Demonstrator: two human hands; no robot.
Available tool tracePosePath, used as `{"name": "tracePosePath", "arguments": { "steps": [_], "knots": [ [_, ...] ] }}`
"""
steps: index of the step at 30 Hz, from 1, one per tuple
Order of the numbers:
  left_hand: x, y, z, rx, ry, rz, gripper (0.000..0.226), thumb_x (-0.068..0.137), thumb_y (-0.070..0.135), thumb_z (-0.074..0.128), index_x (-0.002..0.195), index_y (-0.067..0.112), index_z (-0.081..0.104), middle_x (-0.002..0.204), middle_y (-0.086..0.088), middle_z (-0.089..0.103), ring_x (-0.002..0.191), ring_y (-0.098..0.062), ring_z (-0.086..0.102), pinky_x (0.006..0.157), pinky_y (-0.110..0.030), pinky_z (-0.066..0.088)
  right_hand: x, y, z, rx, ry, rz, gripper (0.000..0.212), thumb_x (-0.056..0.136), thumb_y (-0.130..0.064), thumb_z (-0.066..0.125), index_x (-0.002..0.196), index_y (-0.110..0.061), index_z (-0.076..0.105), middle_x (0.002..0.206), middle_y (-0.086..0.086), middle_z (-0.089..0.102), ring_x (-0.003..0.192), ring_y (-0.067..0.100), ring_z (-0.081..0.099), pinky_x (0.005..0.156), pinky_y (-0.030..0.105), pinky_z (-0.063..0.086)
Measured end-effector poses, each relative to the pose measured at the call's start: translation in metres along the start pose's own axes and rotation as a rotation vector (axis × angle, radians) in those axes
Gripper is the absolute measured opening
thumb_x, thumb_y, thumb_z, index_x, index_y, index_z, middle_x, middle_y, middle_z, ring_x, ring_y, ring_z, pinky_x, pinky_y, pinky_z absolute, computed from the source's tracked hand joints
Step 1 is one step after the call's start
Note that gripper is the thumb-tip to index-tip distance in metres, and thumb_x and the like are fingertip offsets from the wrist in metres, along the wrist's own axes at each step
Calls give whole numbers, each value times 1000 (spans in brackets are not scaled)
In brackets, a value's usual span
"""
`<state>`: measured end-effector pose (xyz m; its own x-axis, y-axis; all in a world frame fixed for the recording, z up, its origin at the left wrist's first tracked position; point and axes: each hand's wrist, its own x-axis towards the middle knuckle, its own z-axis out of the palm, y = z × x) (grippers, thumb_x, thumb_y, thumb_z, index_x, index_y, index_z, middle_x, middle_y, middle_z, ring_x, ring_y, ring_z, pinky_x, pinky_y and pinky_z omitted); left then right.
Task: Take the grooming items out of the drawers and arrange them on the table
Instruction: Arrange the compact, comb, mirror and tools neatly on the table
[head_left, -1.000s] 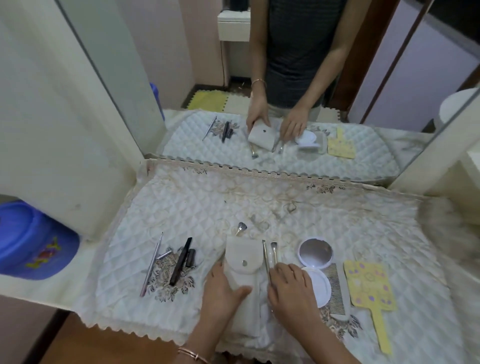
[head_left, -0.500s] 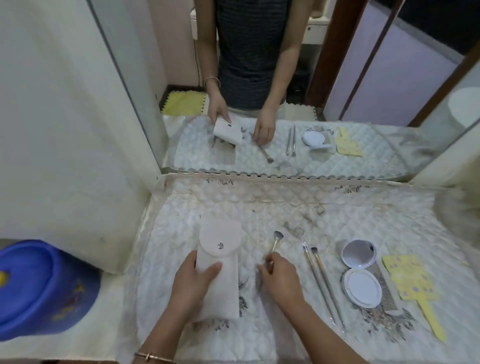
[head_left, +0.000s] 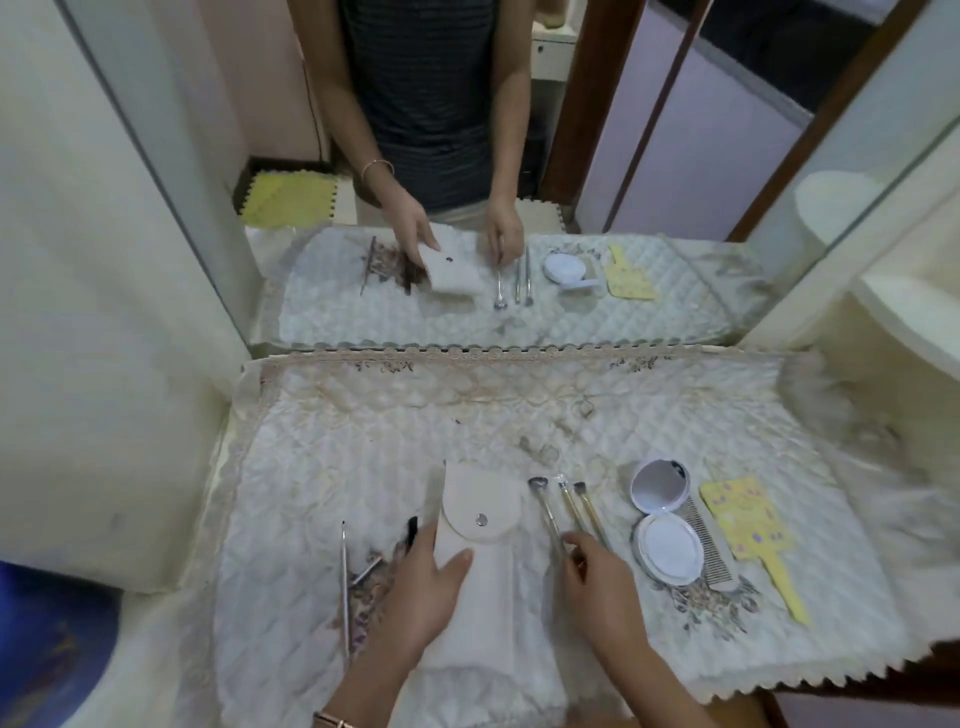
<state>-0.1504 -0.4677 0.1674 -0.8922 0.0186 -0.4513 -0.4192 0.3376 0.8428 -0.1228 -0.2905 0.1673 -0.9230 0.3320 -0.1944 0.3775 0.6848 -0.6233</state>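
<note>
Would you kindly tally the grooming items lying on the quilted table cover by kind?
Brushes: 3
White pouch: 1
Compact mirror: 1
Comb: 1
Yellow handled paddle: 1
Metal tools: 2
Black stick: 1, though the left hand may hide more
Total: 10 visible

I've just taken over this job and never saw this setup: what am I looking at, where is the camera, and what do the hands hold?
One camera, worn on the person's head, looks down at their own bare hands; the wall mirror above only reflects them. The left hand grips a white pouch; the right hand pinches one of three small brushes. On the quilted cloth also lie an open compact, a comb, a yellow paddle and thin metal tools.
</note>
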Motion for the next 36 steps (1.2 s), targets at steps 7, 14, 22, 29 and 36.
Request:
{"name": "tracePosePath", "arguments": {
  "steps": [7,14,22,29,36],
  "knots": [
    [2,7,37,108,-52,55,68,88,9,54,144,11,16,149,-6,27,137,-21,26,110,-29,22,6,24,-12,-71,-83,-104,25,83,-5,57,107,-9,64,101,7,57,97,26,57,81,22,40],
    [-10,8,52,268,-21,95,83,88,13,55,145,10,-5,153,-10,2,141,-19,13,109,-22,16,6,27,-12,29,-152,-110,22,80,0,53,99,-5,62,81,4,57,78,19,54,70,27,39],
    [0,2,75,350,46,154,82,87,12,56,145,8,-2,153,-12,3,142,-25,7,115,-30,9,8,50,-17,-79,-37,-236,27,75,-8,53,98,-8,67,94,9,66,88,23,63,83,15,38],
    [4,-21,87,875,162,455,66,87,52,32,145,33,6,156,-2,6,140,-27,5,114,-39,19,10,54,-6,-345,-34,-306,47,72,-22,37,104,-4,66,104,13,70,91,25,69,93,24,32],
    [8,-37,111,1071,148,445,65,90,60,8,146,27,6,156,-5,-16,142,-30,-19,109,-36,-4,9,72,-10,-485,-87,-307,70,24,-18,87,92,-10,72,95,3,74,84,14,71,76,20,53]
  ]
}}
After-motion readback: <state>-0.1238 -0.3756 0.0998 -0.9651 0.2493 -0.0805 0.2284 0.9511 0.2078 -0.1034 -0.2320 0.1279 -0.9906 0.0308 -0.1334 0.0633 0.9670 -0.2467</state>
